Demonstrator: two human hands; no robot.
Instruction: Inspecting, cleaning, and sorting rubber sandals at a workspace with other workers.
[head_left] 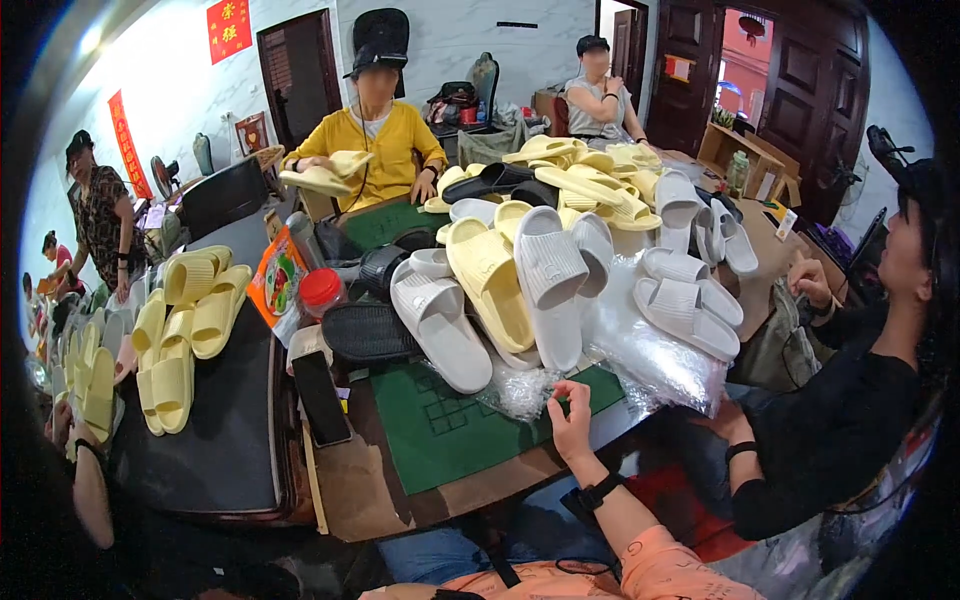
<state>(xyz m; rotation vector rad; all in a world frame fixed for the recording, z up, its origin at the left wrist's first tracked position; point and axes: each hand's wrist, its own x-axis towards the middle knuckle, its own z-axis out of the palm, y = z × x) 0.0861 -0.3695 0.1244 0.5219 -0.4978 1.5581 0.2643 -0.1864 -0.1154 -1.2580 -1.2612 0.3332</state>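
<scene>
My right hand (570, 415), with a dark watch on its wrist, is over the front edge of the green mat (420, 440). Its fingers are curled in toward the thumb; whether anything is pinched there I cannot make out. Beside the fingertips lies crumpled clear plastic film (520, 395). Just beyond stand several slippers, among them a light grey slipper (440, 325), a yellow slipper (492, 285) and another light grey slipper (550, 280). A black slipper (368, 332) lies to their left. My left hand is out of view.
A phone (320, 398) and a red-lidded jar (320, 292) are at left. Yellow slippers (172, 370) lie on a black surface (225, 430). Clear bags (655, 345) with grey slippers are at right, beside a co-worker in black (830, 410). Opposite, a person in yellow (375, 150) holds slippers.
</scene>
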